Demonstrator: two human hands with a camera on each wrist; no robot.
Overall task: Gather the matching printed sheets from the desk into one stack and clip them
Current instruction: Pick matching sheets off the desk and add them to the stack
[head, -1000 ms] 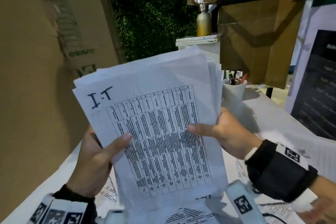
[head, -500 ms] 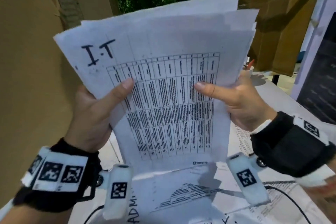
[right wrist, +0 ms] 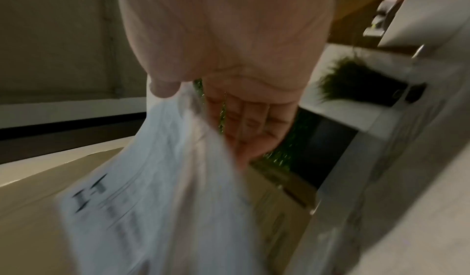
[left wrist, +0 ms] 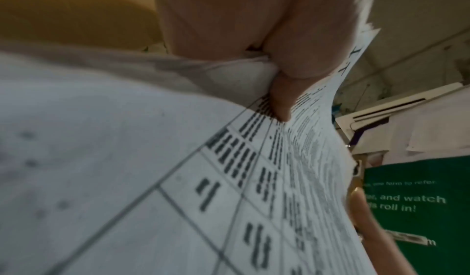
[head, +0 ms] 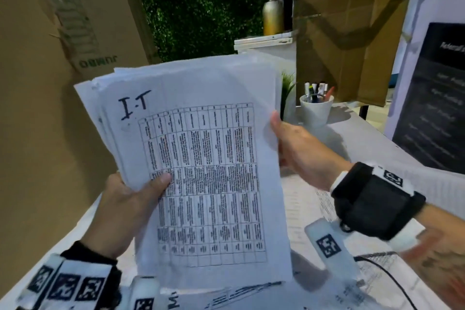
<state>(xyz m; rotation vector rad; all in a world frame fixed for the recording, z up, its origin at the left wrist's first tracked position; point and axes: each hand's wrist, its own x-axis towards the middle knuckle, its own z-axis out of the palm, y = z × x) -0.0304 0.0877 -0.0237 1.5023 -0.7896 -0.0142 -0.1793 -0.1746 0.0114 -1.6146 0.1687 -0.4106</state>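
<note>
The left hand point(head: 125, 211) gripped the stack of printed sheets point(head: 201, 171) at its left edge, thumb point(head: 158, 182) pressed on the front page and the other fingers hidden behind. The stack stood upright in the air above the desk point(head: 377, 138), its white pages unevenly fanned at the top left, the front one marked "I.T" by hand above a dense printed table. The right hand point(head: 302, 151) met the stack's right edge, fingers straight and close together behind the paper. Further right stood a white cup of pens point(head: 316, 111).
</note>
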